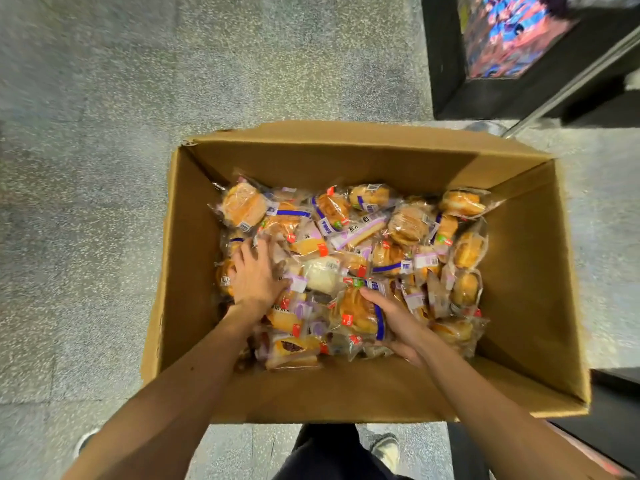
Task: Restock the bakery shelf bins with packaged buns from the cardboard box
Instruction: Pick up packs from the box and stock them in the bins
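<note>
An open cardboard box (526, 278) stands on the floor below me, its bottom covered with several packaged buns (408, 223) in clear wrappers with purple and red labels. My left hand (254, 271) lies palm down on the packs at the left side of the pile, fingers spread and fairly straight. My right hand (394, 320) is lower in the middle of the box, thumb over the top and fingers under a packaged bun with a blue stripe (360, 313), which it grips.
The box sits on a speckled grey floor (104, 133). A black shelf unit (446, 64) with colourful packs stands at the upper right, with a metal rail (568, 81) beside it. Another dark ledge (613, 403) is at the right. My feet show beneath the box.
</note>
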The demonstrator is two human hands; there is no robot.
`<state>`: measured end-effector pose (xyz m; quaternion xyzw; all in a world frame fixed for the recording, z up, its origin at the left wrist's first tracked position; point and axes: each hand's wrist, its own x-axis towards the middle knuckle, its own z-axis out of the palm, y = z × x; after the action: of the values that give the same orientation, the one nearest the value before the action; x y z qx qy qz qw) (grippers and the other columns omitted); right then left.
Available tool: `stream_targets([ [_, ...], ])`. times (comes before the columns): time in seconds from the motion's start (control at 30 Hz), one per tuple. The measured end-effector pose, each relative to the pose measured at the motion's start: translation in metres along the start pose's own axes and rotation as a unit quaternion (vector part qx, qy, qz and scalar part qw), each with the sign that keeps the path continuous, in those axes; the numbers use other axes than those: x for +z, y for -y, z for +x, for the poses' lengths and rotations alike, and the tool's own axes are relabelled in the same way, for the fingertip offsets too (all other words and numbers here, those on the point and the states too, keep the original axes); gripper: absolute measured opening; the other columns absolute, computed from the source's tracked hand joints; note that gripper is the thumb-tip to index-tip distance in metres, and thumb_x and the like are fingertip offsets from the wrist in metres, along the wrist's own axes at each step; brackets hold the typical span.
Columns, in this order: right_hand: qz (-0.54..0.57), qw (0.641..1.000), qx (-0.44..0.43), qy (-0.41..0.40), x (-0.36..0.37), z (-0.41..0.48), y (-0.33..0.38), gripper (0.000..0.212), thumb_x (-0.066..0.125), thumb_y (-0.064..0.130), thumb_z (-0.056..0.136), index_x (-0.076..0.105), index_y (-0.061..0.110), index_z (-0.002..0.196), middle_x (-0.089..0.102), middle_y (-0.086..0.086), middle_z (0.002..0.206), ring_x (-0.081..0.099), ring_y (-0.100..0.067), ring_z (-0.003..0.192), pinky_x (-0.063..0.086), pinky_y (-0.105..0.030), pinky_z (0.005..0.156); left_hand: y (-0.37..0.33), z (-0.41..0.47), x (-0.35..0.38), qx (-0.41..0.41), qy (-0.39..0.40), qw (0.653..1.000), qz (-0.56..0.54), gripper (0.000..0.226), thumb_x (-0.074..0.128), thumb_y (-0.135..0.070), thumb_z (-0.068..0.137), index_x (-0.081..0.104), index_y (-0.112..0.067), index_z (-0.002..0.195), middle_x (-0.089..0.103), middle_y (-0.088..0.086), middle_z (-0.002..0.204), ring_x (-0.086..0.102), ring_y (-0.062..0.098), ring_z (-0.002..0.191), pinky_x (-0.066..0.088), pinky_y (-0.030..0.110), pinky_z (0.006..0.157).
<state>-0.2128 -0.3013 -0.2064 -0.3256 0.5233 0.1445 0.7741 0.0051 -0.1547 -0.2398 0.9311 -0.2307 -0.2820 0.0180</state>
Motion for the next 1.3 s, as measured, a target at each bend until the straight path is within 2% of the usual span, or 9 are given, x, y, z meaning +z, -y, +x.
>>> stream_targets([
  [0.27,0.024,0.999,-0.039,-0.03,-0.027,-0.039,-0.005,0.06,0.072,0.046,0.083,0.056,0.022,0.135,0.074,-0.007,0.114,0.072,-0.024,0.102,0.061,-0.039,0.075,-0.01,-0.008,-0.008,-0.004,0.02,0.991,-0.13,0.086,0.079,-0.045,0.078,0.023,-0.017,0.138,0.051,0.015,0.129,0.054,0.038,0.115,0.049,0.05,0.093],
  [0.4,0.062,0.992,-0.07,-0.087,-0.037,-0.082,-0.006,0.045,0.07,0.041,0.088,0.057,0.023,0.127,0.077,-0.002,0.101,0.076,-0.017,0.082,0.059,-0.03,0.056,-0.041,-0.056,-0.034,0.05,0.045,0.941,-0.331,0.07,0.081,-0.015,0.08,0.03,-0.009,0.127,0.051,0.008,0.117,0.053,0.021,0.108,0.044,0.028,0.09],
  [0.53,0.095,0.98,-0.141,-0.102,-0.053,-0.134,-0.01,0.058,0.076,0.043,0.081,0.056,0.02,0.13,0.075,-0.008,0.109,0.075,-0.024,0.09,0.062,-0.04,0.067,-0.098,-0.128,-0.066,0.047,0.188,0.858,-0.476,0.054,0.074,-0.025,0.074,0.046,-0.015,0.12,0.063,0.006,0.094,0.058,0.016,0.073,0.048,0.027,0.057],
  [0.63,0.098,0.954,-0.232,-0.161,-0.079,-0.187,-0.029,0.086,0.087,0.059,0.054,0.061,0.022,0.128,0.074,-0.008,0.112,0.073,-0.027,0.098,0.058,-0.05,0.088,-0.141,-0.184,-0.086,0.111,0.262,0.798,-0.532,0.015,0.061,-0.011,0.083,0.053,-0.011,0.097,0.068,0.01,0.088,0.069,0.02,0.074,0.059,0.036,0.062],
  [0.73,0.133,0.929,-0.294,-0.18,-0.105,-0.257,-0.066,0.088,0.088,0.054,0.06,0.055,0.017,0.133,0.073,-0.01,0.115,0.071,-0.03,0.102,0.06,-0.051,0.079,-0.187,-0.258,-0.094,0.164,0.318,0.772,-0.526,0.01,0.049,-0.007,0.093,0.057,-0.009,0.087,0.068,0.016,0.083,0.071,0.023,0.065,0.057,0.031,0.055],
  [0.8,0.172,0.903,-0.336,-0.206,-0.125,-0.306,-0.1,0.079,0.085,0.042,0.066,0.054,0.01,0.132,0.071,-0.016,0.118,0.07,-0.034,0.103,0.061,-0.05,0.074,-0.214,-0.309,-0.094,0.192,0.341,0.767,-0.509,0.018,0.048,-0.011,0.095,0.057,-0.011,0.08,0.068,0.009,0.069,0.069,0.021,0.059,0.055,0.027,0.052],
  [0.97,0.268,0.816,-0.417,-0.297,-0.172,-0.432,-0.225,0.061,0.085,0.035,0.067,0.06,0.01,0.118,0.074,-0.014,0.104,0.07,-0.031,0.083,0.059,-0.058,0.073,-0.271,-0.454,-0.054,0.306,0.417,0.731,-0.444,0.021,0.066,-0.02,0.083,0.061,-0.008,0.099,0.071,0.014,0.089,0.07,0.026,0.08,0.06,0.038,0.073],
  [1.13,0.367,0.709,-0.452,-0.398,-0.2,-0.549,-0.379,0.039,0.08,0.028,0.079,0.068,0.011,0.111,0.075,-0.011,0.099,0.069,-0.025,0.083,0.059,-0.039,0.076,-0.315,-0.621,0.014,0.385,0.469,0.684,-0.406,0.015,0.057,-0.006,0.094,0.053,-0.015,0.105,0.064,0.012,0.101,0.064,0.029,0.097,0.058,0.052,0.075],
  [1.3,0.416,0.596,-0.469,-0.502,-0.209,-0.636,-0.526,0.071,0.089,0.043,0.06,0.064,0.014,0.119,0.074,-0.01,0.105,0.07,-0.027,0.093,0.052,-0.055,0.095,-0.331,-0.772,0.086,0.492,0.533,0.626,-0.287,0.013,0.06,-0.015,0.094,0.054,-0.02,0.104,0.067,0.001,0.092,0.065,0.013,0.08,0.054,0.041,0.078],
])
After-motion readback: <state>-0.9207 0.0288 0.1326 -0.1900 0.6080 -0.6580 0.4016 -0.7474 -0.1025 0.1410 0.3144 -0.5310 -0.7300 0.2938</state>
